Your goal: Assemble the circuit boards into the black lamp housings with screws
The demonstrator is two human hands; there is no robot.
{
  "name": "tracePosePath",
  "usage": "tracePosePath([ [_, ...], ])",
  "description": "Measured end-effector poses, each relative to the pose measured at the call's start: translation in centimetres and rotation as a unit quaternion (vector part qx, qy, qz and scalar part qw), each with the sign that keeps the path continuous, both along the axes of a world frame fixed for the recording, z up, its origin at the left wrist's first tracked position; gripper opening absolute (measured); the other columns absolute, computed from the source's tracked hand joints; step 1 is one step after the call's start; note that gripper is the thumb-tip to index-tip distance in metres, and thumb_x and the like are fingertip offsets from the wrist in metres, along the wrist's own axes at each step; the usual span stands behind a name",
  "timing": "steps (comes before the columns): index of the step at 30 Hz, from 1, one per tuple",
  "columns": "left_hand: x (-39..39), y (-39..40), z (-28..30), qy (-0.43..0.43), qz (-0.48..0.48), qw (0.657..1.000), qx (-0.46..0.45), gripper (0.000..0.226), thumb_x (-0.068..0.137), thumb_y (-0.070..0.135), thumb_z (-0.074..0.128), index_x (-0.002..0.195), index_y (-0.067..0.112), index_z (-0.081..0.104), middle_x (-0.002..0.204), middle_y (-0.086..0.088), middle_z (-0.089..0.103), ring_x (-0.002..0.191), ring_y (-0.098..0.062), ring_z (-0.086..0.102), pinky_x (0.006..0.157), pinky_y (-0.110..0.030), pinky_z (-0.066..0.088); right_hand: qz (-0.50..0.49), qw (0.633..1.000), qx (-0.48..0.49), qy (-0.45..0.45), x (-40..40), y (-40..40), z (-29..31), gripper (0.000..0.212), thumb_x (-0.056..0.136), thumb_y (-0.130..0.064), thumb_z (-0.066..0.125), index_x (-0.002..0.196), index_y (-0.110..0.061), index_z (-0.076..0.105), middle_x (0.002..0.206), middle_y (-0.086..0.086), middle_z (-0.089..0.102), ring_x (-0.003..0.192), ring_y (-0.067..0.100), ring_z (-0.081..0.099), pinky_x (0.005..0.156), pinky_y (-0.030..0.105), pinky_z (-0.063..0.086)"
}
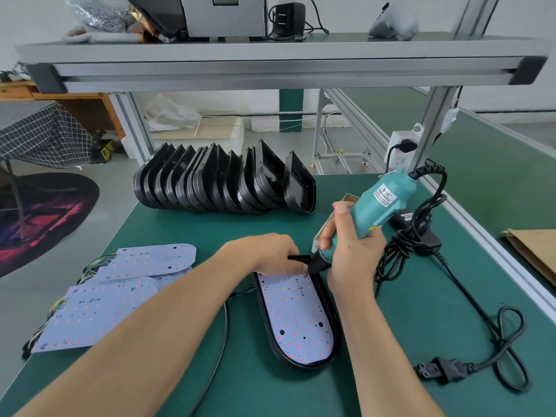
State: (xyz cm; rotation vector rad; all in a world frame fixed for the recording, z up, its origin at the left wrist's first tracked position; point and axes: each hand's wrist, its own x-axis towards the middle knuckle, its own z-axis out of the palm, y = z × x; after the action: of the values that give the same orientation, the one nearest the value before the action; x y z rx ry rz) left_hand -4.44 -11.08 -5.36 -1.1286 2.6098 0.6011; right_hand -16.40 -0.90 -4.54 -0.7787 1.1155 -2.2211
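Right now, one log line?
step: screwdriving | right hand: grips electric screwdriver | left hand: holds housing end | board: seated

Up on the overhead shelf (270, 51) sits a black power adapter (287, 19) beside a grey machine (224, 15), with a crinkled plastic bag (96, 13) at the far left. Down on the green bench (421, 311), a loose black cable (496, 350) loops, its plug (439, 370) lying flat. A white wall socket (401, 152) hangs on the frame post. On the floor at left, a dark round rug (45, 218) lies near a checked cloth (36, 133).
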Motion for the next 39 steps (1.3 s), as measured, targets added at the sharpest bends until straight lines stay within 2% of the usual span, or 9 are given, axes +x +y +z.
tracePosePath([
  [5, 0.0, 0.0, -0.2, 0.005, -0.003, 1.000, -0.009, 0.056, 0.092, 0.070, 0.051, 0.070, 0.019, 0.047, 0.065, 0.002, 0.048, 0.057, -0.021, 0.043, 0.057, -0.031, 0.034, -0.007, 1.000, -0.009, -0.004, -0.3, 0.7, 0.7, 0.013, 0.092, -0.035, 0.070, 0.082, -0.029, 0.065, 0.055, 0.005, 0.050, 0.044, 0.021, 0.040, 0.048, 0.031, 0.036],
  [10, 0.1, -0.1, -0.3, 0.003, -0.008, 1.000, -0.016, 0.056, 0.091, 0.070, 0.050, 0.071, 0.018, 0.048, 0.065, 0.002, 0.050, 0.058, -0.021, 0.044, 0.057, -0.031, 0.034, -0.008, 0.999, -0.030, -0.035, -0.8, 1.5, 1.6, 0.013, 0.091, -0.031, 0.071, 0.083, -0.023, 0.066, 0.056, 0.007, 0.049, 0.044, 0.021, 0.038, 0.046, 0.027, 0.042],
  [18, 0.4, -0.1, -0.4, 0.011, -0.015, 1.000, -0.015, 0.056, 0.091, 0.070, 0.049, 0.073, 0.018, 0.051, 0.067, 0.001, 0.053, 0.058, -0.021, 0.048, 0.056, -0.031, 0.037, -0.022, 0.999, -0.025, -0.024, -0.3, 1.5, 1.1, 0.012, 0.089, -0.031, 0.070, 0.077, -0.031, 0.067, 0.054, 0.005, 0.049, 0.042, 0.019, 0.040, 0.046, 0.025, 0.041],
  [28, 0.1, 0.0, -0.1, 0.002, -0.016, 1.000, -0.016, 0.054, 0.094, 0.067, 0.051, 0.072, 0.018, 0.050, 0.066, 0.001, 0.054, 0.058, -0.020, 0.049, 0.056, -0.031, 0.037, -0.028, 0.999, -0.020, -0.036, -0.1, 1.3, 0.4, 0.018, 0.095, -0.021, 0.067, 0.077, -0.024, 0.062, 0.053, 0.006, 0.049, 0.041, 0.020, 0.039, 0.046, 0.027, 0.041],
  [34, 0.2, 0.2, -0.1, 0.002, -0.011, 1.000, -0.023, 0.054, 0.093, 0.068, 0.050, 0.074, 0.018, 0.052, 0.067, 0.001, 0.056, 0.058, -0.020, 0.051, 0.056, -0.031, 0.039, -0.029, 0.999, -0.016, -0.039, 0.1, 1.3, 0.6, 0.026, 0.094, -0.023, 0.067, 0.070, -0.033, 0.065, 0.052, 0.004, 0.048, 0.042, 0.020, 0.039, 0.046, 0.026, 0.040],
  [39, 0.1, 0.4, 0.1, -0.008, -0.009, 1.000, -0.019, 0.052, 0.094, 0.067, 0.050, 0.074, 0.018, 0.053, 0.068, 0.001, 0.056, 0.059, -0.020, 0.051, 0.056, -0.030, 0.037, -0.030, 0.999, -0.017, -0.033, 0.1, 1.4, 0.6, 0.027, 0.094, -0.024, 0.066, 0.068, -0.031, 0.064, 0.051, 0.005, 0.047, 0.042, 0.020, 0.039, 0.047, 0.028, 0.041],
])
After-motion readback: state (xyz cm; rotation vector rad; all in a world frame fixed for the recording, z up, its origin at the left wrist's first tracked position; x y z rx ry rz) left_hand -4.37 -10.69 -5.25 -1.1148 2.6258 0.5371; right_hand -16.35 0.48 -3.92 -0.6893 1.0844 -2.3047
